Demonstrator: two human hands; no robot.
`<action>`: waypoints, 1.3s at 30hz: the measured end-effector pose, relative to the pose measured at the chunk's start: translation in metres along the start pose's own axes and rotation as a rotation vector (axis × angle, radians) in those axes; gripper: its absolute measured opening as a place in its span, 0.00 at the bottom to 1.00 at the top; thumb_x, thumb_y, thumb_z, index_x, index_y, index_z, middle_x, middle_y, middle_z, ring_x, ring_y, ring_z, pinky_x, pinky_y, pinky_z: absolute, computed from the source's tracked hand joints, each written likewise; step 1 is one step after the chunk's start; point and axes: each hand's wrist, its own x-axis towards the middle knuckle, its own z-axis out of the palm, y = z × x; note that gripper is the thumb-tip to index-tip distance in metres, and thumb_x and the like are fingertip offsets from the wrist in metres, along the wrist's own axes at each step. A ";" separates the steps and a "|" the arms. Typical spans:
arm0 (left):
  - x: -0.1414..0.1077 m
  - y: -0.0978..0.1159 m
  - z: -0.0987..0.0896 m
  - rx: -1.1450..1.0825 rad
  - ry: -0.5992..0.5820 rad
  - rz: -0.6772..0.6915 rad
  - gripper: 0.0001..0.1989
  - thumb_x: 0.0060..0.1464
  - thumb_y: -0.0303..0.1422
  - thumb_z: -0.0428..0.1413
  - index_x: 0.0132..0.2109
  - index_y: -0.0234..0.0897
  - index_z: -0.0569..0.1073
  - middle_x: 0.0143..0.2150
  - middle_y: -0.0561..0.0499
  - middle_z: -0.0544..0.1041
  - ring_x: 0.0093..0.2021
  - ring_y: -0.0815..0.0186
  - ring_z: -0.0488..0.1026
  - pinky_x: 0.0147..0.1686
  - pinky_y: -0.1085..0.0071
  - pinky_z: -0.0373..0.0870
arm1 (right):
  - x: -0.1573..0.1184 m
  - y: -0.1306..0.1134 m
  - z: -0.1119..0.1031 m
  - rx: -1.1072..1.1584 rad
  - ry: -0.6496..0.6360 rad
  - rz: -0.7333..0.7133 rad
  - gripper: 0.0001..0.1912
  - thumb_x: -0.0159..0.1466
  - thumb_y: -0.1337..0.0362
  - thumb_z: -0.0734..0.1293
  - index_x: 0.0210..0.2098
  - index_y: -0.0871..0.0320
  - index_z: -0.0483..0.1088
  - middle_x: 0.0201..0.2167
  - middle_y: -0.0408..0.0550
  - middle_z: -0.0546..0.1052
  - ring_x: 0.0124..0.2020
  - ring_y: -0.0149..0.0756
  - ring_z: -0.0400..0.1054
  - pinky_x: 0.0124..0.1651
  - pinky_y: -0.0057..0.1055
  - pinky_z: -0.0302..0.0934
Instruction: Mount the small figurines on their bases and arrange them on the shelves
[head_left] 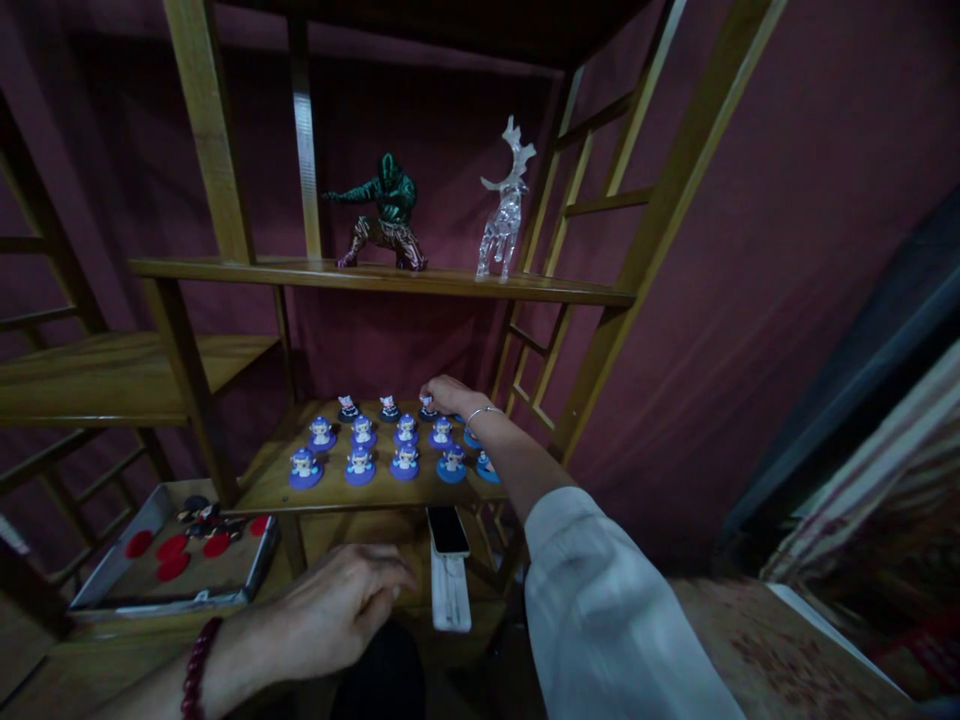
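At the back row of the shelf board, my right hand (pixel 448 393) is closed with its fingertips on a small white-and-black figurine (pixel 427 406) on a dark round base. Two matching figurines, one at the far left (pixel 348 408) and one in the middle (pixel 389 407), stand beside it. In front are two rows of small white-and-purple figurines (pixel 361 464) on round purple and blue bases. My right forearm partly covers those at the right end. My left hand (pixel 341 600) is low in front of the shelf, its fingers curled, slightly blurred, with nothing visible in them.
A phone (pixel 448 530) lies on a white box (pixel 450 605) below the shelf board. At lower left, an open tray (pixel 255 565) contains red discs (pixel 172 567) and dark figurines (pixel 206 520). The upper shelf (pixel 450 284) carries a green figure (pixel 386 205) and a clear deer (pixel 504 225).
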 end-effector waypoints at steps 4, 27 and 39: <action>0.005 -0.002 0.003 -0.002 -0.011 -0.007 0.13 0.53 0.26 0.46 0.41 0.40 0.72 0.41 0.49 0.75 0.42 0.67 0.72 0.43 0.74 0.68 | -0.001 0.001 0.000 -0.013 0.015 -0.007 0.13 0.52 0.67 0.68 0.38 0.53 0.72 0.35 0.45 0.76 0.36 0.32 0.70 0.32 0.20 0.57; 0.024 -0.003 0.005 -0.050 -0.008 0.015 0.16 0.52 0.24 0.45 0.42 0.40 0.73 0.40 0.51 0.75 0.39 0.68 0.72 0.41 0.74 0.68 | -0.002 0.008 0.002 -0.027 0.025 -0.026 0.15 0.52 0.66 0.66 0.41 0.53 0.72 0.38 0.45 0.76 0.38 0.33 0.70 0.34 0.20 0.57; 0.027 -0.001 0.001 -0.034 -0.045 0.012 0.14 0.52 0.24 0.45 0.41 0.39 0.73 0.41 0.50 0.75 0.40 0.67 0.72 0.43 0.73 0.67 | -0.011 -0.001 -0.016 0.067 0.069 -0.004 0.16 0.53 0.66 0.67 0.42 0.51 0.71 0.42 0.43 0.75 0.43 0.34 0.68 0.40 0.22 0.59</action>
